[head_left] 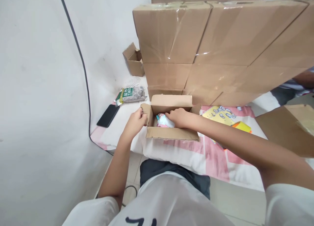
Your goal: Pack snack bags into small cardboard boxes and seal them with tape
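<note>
A small open cardboard box [173,133] sits in front of me with its flaps folded outward. My left hand [135,122] is closed, with thumb and fingers pinching the box's left flap [146,112]. Reaching in from the right, my right hand [178,117] has its fingers curled on a small white, pink and teal item [164,120] inside the box. The item's exact kind cannot be made out, and its right part is hidden under the hand. A pink and white patterned cloth [216,162] lies beneath the box.
Behind the box rises a wall of taped cartons [220,39]. To the left lie a black phone [108,116], a green-labelled packet [131,95] and a small open carton [135,67]. At right are a yellow-orange object [241,126] and a larger carton [287,129]. A black cable [82,60] hangs along the wall.
</note>
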`<state>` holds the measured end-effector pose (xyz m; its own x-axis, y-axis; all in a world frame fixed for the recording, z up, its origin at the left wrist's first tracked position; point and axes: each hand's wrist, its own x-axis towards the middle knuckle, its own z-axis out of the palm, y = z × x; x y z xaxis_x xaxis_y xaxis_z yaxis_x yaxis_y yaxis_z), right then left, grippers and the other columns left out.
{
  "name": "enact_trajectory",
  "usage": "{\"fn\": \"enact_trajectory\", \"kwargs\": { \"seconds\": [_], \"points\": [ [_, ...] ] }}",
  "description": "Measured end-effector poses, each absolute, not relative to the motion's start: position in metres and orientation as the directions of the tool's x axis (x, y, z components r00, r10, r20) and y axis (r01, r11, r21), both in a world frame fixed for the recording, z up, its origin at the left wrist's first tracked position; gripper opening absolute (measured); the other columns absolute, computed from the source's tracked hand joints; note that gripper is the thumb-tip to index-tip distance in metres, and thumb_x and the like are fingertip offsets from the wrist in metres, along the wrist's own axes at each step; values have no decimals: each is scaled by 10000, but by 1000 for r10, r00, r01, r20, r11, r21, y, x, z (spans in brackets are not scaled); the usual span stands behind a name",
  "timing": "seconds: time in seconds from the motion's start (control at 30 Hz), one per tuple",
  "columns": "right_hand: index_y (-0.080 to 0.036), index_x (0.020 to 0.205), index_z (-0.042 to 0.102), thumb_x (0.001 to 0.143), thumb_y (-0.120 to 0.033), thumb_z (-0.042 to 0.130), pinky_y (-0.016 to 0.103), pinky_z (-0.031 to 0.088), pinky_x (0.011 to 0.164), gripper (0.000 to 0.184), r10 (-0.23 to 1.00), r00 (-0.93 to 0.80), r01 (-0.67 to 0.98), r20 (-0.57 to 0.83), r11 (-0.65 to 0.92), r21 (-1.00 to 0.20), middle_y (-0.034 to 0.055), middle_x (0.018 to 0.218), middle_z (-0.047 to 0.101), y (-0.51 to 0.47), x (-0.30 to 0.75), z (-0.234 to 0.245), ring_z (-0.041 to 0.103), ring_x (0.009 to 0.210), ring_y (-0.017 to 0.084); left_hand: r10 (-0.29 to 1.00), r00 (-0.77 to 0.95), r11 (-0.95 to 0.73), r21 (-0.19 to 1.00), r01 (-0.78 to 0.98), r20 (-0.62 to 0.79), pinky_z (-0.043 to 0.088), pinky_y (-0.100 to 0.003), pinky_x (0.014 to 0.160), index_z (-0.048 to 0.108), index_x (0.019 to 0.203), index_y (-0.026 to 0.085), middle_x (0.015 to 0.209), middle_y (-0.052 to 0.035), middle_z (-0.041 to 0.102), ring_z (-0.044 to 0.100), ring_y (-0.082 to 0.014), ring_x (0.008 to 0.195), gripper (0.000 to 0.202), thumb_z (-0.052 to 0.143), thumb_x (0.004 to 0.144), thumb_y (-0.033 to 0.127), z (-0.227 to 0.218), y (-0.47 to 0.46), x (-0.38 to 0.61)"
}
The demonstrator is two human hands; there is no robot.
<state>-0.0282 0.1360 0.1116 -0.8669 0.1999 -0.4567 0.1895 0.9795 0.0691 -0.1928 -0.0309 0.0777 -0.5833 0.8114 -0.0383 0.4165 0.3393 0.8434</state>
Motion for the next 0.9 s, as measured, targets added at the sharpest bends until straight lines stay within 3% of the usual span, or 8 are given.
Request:
{"fn": "enact_trajectory", "kwargs": {
  "seconds": [0.13,0.23,0.3,0.33,0.43,0.57,0.73,0.9],
  "points": [
    [-137,1364,643,864,-217,693,446,567,766,509,215,-907,221,-361,975,25,198,1109,751,133,-11,136,742,974,377,815,-579,356,795,491,-8,511,-325,717,574,881,205,816,-25,655,641,-200,765,121,474,878,273,77,-32,-193],
    [-198,1309,672,962,-364,621,469,568,857,387,360,-929,345,82,926,-152,152,1122,753,137,33,154,724,1022,346,794,-585,236,805,544,162,532,-351,854,651,1045,195,1037,-75,725,681,-238,1002,223,516,927,329,73,-38,-191],
    [-214,1226,690,1011,-400,543,485,546,959,321,557,-699,415,449,827,-379,133,1129,748,143,66,148,703,1086,316,823,-484,60,802,595,297,524,-390,980,672,1175,202,1232,-118,708,645,-271,1196,363,543,965,469,66,-44,-190],
    [-224,1169,697,1018,-426,529,478,551,961,303,649,-560,403,516,757,-515,117,1106,753,146,79,139,708,1068,299,862,-382,-31,787,616,334,503,-420,1050,679,1224,208,1312,-137,684,608,-292,1281,464,547,964,569,62,-47,-191],
    [-249,1196,657,1011,-514,524,462,572,967,349,753,-556,154,352,510,-846,92,1226,743,151,101,97,732,1090,277,949,-36,-226,753,618,314,358,-520,1225,641,1385,228,1478,-176,592,440,-368,1480,865,558,800,860,48,-54,-198],
    [-251,1217,662,1043,-547,439,493,498,1116,410,724,-638,49,263,379,-924,95,1316,721,149,103,57,700,1213,276,959,45,-251,758,602,281,288,-556,1266,490,1544,237,1572,-210,489,359,-415,1531,1266,582,522,979,36,-59,-214],
    [-273,1371,578,1039,-574,411,508,451,1171,478,654,-702,48,280,436,-898,104,1383,680,145,102,56,633,1317,277,928,-26,-258,689,677,372,249,-560,1285,500,1520,240,1433,-186,637,512,-374,1439,1139,680,604,891,36,-55,-212],
    [-331,1627,193,959,-775,206,536,331,1253,802,764,-606,62,220,322,-945,80,1706,324,145,97,39,300,1587,259,876,-164,-246,711,658,454,278,-548,1280,545,1456,227,1258,-140,749,666,-308,1277,893,565,809,842,36,-46,-199]
  ]
}}
